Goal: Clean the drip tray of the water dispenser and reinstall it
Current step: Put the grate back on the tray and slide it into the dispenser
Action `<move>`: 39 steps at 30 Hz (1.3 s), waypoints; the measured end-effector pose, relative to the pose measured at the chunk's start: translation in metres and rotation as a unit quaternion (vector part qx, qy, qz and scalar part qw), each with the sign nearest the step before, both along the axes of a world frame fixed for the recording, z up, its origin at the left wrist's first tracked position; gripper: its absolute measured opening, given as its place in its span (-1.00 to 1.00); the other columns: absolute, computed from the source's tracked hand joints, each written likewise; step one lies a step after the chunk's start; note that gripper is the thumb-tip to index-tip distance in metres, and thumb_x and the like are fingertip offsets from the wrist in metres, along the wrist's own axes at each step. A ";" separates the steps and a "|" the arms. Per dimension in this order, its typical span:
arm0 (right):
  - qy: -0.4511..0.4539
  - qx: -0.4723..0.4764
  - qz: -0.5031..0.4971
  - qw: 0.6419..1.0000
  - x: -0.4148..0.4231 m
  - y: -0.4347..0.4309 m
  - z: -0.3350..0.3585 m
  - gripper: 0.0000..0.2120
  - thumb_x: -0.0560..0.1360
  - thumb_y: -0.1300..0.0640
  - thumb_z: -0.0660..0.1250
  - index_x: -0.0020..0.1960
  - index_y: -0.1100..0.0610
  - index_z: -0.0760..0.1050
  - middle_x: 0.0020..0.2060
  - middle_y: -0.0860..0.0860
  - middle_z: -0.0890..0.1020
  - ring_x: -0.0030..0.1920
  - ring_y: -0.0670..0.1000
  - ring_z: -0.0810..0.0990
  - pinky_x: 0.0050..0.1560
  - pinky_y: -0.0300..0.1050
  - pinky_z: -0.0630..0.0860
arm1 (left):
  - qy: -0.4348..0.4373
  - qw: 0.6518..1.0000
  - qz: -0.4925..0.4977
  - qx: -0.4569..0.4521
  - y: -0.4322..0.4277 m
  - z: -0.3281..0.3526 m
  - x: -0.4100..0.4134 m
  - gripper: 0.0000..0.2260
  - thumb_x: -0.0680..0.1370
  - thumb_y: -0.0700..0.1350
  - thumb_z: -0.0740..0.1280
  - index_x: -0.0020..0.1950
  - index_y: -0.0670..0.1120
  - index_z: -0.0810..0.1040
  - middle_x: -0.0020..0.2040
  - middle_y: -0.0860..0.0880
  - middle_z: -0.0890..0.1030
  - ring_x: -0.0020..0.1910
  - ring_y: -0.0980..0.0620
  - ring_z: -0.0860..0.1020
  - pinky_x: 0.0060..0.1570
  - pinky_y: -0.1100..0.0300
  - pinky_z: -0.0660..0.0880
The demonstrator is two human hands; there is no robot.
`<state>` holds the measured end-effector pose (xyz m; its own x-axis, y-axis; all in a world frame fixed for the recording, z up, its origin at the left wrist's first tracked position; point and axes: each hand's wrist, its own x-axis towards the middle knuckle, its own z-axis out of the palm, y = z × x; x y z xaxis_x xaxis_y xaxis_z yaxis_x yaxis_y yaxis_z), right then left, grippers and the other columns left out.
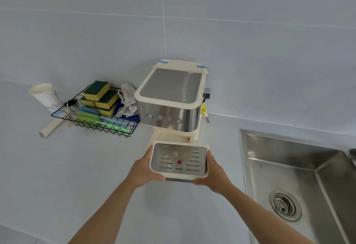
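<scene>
**Tray held in both hands before the dispenser**

The tray (179,160) is gripped at its 2 short ends, just in front of the foot of the dispenser (171,97) and over the counter (77,166). Its far edge is seen close against the cream base; whether the 2 touch cannot be told. The left hand (143,170) is wrapped round the left end, thumb laid along the rim and fingers curled under the near corner. The right hand (213,174) is closed on the right end in the same way. The tray is cream, topped by a slotted metal grate with a red dot near the middle, and is tilted slightly down to the right.

The dispenser is stood against the tiled wall, with 4 round buttons on its steel front and blue tape at its 2 back corners. To its left a black wire rack (123,133) is filled with sponges (100,93) and brushes (100,117), and a grey cloth (128,99) is draped at its right end. A white cup (43,93) and a white tube (50,128) are found beyond the rack. A steel sink (256,147) with a round drain (285,205) is set into the counter at the right
</scene>
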<state>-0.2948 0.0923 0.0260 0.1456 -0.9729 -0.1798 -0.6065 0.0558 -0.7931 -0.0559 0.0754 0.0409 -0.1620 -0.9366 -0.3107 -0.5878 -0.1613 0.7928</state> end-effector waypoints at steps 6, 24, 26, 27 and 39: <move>-0.003 0.009 -0.034 0.999 0.029 -0.026 -0.015 -0.04 0.24 0.20 0.53 0.45 0.01 0.02 0.29 -0.01 0.39 0.26 -0.01 0.44 0.08 -0.33 0.43 | -0.022 0.999 -0.040 0.001 -0.041 -0.015 0.024 -0.06 0.25 -0.16 0.56 0.47 0.12 0.08 0.07 0.14 0.53 0.03 0.11 0.51 -0.16 0.47 0.43; 0.033 0.060 -0.098 0.993 0.050 -0.067 -0.044 -0.07 0.26 0.15 0.53 0.46 0.11 0.05 0.31 0.01 0.38 0.26 0.02 0.43 0.16 -0.16 0.50 | -0.054 0.993 -0.086 0.057 -0.105 -0.042 0.038 0.03 0.26 -0.11 0.53 0.53 0.07 -0.08 0.29 0.02 0.47 0.19 0.02 0.48 0.06 0.26 0.45; 0.034 0.061 -0.099 0.993 0.050 -0.070 -0.044 -0.13 0.27 0.17 0.53 0.42 0.13 0.10 0.28 0.02 0.39 0.26 0.02 0.44 0.12 -0.22 0.48 | -0.052 0.993 -0.089 0.053 -0.109 -0.045 0.038 -0.01 0.24 -0.10 0.53 0.51 0.07 0.01 0.23 0.04 0.51 0.13 0.03 0.51 -0.03 0.29 0.46; 0.035 0.063 -0.100 0.992 0.050 -0.072 -0.045 -0.17 0.27 0.18 0.53 0.40 0.14 0.13 0.27 0.02 0.39 0.25 0.03 0.44 0.11 -0.24 0.48 | -0.052 0.993 -0.089 0.049 -0.112 -0.046 0.038 -0.05 0.23 -0.10 0.53 0.49 0.07 0.07 0.18 0.05 0.54 0.08 0.04 0.52 -0.10 0.33 0.45; 0.083 0.090 -0.097 0.988 0.049 -0.088 -0.042 -0.30 0.32 0.15 0.51 0.34 0.14 0.25 0.25 0.05 0.36 0.07 -0.10 0.34 0.07 -0.29 0.40 | -0.029 0.996 -0.072 0.051 -0.127 -0.058 0.035 -0.31 0.24 -0.21 0.55 0.30 -0.05 0.34 0.04 0.05 0.53 0.04 0.03 0.51 -0.10 0.30 0.43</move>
